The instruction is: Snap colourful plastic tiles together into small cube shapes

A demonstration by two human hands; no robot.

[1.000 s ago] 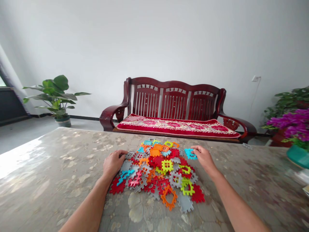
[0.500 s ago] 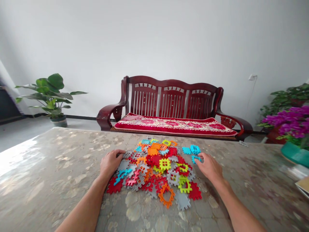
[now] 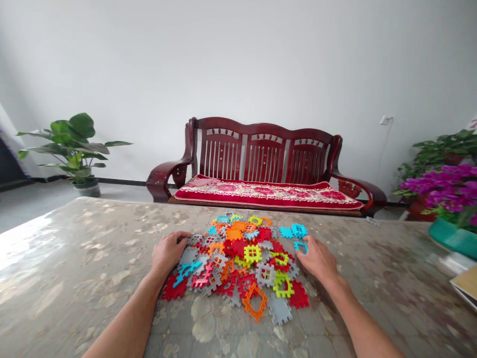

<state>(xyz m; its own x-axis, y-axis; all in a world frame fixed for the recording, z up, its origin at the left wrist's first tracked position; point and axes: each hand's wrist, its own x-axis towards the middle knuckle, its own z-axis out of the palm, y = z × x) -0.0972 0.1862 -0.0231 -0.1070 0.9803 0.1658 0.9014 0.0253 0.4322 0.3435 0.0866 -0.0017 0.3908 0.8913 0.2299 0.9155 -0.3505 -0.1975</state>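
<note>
A pile of plastic interlocking puzzle tiles in red, grey, orange, lime and blue lies on the table, with a lime window tile on top near its middle. My left hand rests at the pile's left edge, thumb and fingers apart, beside a grey tile. On the other side, my right hand is at a blue frame tile, its thumb and index finger apart around the near right edge. Just beyond lie a solid blue tile and a blue window tile.
The table has a shiny patterned cover. A wooden bench with a red cushion stands behind it. Purple flowers in a teal pot and a book-like object are at the right. A potted plant stands far left.
My right thumb has shifted slightly nearer me and away from the index finger at the blue frame tile. My left hand stays in place; the view has shifted a little.
</note>
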